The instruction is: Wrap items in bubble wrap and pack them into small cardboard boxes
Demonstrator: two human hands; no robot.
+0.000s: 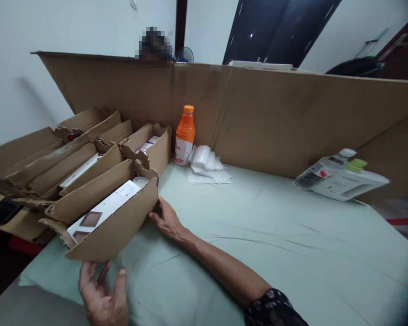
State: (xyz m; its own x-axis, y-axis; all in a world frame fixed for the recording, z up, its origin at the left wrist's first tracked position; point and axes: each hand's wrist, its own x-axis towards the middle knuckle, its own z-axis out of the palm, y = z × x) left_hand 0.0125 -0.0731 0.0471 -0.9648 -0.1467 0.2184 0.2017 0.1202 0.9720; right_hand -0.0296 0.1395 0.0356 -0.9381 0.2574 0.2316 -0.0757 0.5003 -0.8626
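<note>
An open-topped narrow cardboard box (122,224) sits at the near left of the table, with a long white carton (105,213) and a clear round item (140,182) inside it. My right hand (170,222) is at its right end, thumb on the near side and fingers around the corner, partly hidden. Below the box's near left edge is my left hand (104,294), palm turned up, thumb and fingers apart. Its fingertips reach the bottom edge; whether they touch it I cannot tell.
Several similar cardboard boxes (78,170) crowd the left side. An orange bottle (184,136) and folded bubble wrap (209,167) stand by a tall cardboard screen (275,122). A clear bottle (321,172) and white jug (357,181) lean at right. Behind the screen is a person (154,44).
</note>
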